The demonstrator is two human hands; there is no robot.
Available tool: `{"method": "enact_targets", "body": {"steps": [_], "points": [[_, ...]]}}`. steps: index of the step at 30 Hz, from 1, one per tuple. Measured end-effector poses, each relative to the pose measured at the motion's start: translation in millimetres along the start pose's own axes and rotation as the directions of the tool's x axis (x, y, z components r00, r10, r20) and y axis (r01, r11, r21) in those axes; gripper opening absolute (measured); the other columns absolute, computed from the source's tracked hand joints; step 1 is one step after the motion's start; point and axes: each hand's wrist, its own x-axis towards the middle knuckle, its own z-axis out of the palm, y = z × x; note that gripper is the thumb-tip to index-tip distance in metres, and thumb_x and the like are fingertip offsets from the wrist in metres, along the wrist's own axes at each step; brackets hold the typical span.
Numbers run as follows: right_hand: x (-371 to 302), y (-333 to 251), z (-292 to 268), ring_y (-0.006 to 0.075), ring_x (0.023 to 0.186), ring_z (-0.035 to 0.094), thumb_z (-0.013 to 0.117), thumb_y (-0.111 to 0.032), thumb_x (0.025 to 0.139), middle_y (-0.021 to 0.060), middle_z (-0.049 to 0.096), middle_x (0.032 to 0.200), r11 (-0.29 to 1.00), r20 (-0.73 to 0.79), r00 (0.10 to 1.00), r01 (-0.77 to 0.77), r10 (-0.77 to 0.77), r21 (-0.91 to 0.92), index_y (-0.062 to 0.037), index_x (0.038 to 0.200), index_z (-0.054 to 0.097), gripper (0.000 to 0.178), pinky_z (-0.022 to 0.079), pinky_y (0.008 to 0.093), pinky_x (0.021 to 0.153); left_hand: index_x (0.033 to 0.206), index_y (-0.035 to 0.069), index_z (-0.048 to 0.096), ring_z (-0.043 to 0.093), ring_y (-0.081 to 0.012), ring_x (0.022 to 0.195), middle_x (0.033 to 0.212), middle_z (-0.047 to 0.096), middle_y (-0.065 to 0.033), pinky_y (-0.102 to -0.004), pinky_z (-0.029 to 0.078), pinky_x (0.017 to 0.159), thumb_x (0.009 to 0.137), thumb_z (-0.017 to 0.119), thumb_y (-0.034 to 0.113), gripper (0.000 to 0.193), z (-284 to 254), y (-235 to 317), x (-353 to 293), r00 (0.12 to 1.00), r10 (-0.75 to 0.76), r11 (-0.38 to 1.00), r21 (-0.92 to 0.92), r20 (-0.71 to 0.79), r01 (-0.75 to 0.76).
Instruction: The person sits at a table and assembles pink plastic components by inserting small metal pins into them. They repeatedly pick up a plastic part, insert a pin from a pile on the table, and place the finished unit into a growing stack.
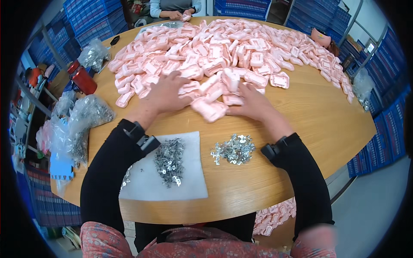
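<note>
A big heap of pale pink plastic casings covers the far part of the table. My left hand lies at its near edge with fingers spread, touching casings. Across from it, my right hand has its fingers apart against the pile. Several casings sit between the two hands, including a motion-blurred one nearest me. Closer to me, a pile of small dark metal parts rests on a white foam sheet. Shiny small metal parts form another pile on the bare wood.
On the left of the wooden table stand a red bottle and plastic bags of metal parts. A co-worker's hands hold a casing at the far side. Blue stacked crates surround the table.
</note>
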Motion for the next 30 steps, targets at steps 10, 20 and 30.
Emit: {"method": "enact_targets", "body": {"steps": [10,20,30], "points": [[36.1,-89.7,15.6,0.0382,0.125,0.054,0.078,-0.052,0.07,0.0239,0.05,0.141,0.968,-0.016,0.975,0.221,-0.221,0.117,-0.011,0.153,0.031,0.104,0.045,0.0417,0.103,0.127,0.005,0.061,0.047,-0.0365,0.131,0.138,0.052,-0.0213,-0.0426,0.039,0.11,0.073,0.075,0.034,0.063,-21.7,-83.0,-69.6,0.994,-0.086,0.995,0.048,-0.065,0.09],[-55.4,-15.8,-38.4,0.0354,0.119,0.057,0.071,-0.037,0.085,0.0208,0.055,0.137,0.975,0.13,0.991,-0.057,0.029,0.217,-0.0056,0.136,0.054,0.062,0.047,0.0435,0.099,0.123,0.008,0.065,0.051,-0.0344,0.126,0.135,0.056,-0.0137,-0.0431,0.04,0.107,0.081,0.07,0.031,0.047,-46.0,-53.7,-76.6,0.996,-0.078,0.994,0.077,-0.034,0.08],[-35.3,78.9,-23.2,0.0392,0.126,0.052,0.073,-0.045,0.082,0.0276,0.047,0.142,0.943,-0.512,0.855,-0.231,0.079,-0.24,-0.0077,0.142,0.048,0.075,0.044,0.0427,0.104,0.128,0.017,0.06,0.039,-0.0362,0.136,0.144,0.048,-0.0104,-0.0539,0.035,0.11,0.086,0.066,0.038,0.047,22.2,38.5,2.8,0.957,0.251,0.964,0.127,-0.145,-0.233]]}}
